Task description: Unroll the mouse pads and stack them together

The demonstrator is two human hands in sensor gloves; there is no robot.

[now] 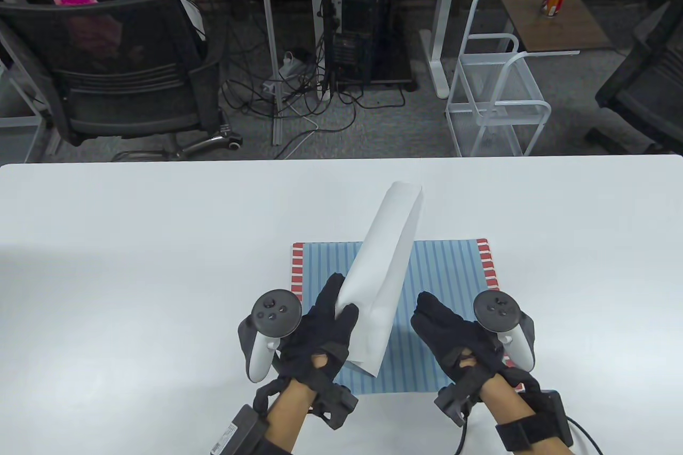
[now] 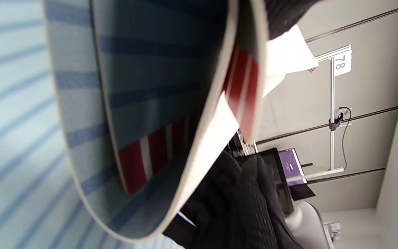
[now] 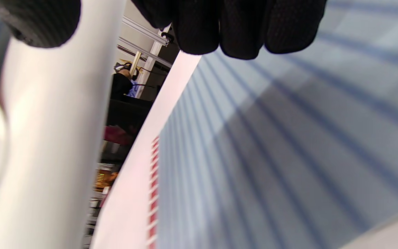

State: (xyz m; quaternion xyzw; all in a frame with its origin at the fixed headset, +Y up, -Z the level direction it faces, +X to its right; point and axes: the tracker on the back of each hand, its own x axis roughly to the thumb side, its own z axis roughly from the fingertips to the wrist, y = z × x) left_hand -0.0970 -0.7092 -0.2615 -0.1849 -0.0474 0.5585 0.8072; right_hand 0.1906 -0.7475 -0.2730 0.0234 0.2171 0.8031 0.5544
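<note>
Rubbery and light, the rolled pad (image 1: 385, 263) lies mid-frame over the flat pad (image 1: 448, 284) on the surface (image 1: 133, 241), its near end grasped by the left hand (image 1: 320, 332). Right hand (image 1: 453, 332) hovers released. Soft, springy; take its loose edge.

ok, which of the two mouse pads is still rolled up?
The white-backed rolled mouse pad gripped by the left hand; the blue-striped, red-edged mouse pad lies flat beneath it.
</note>
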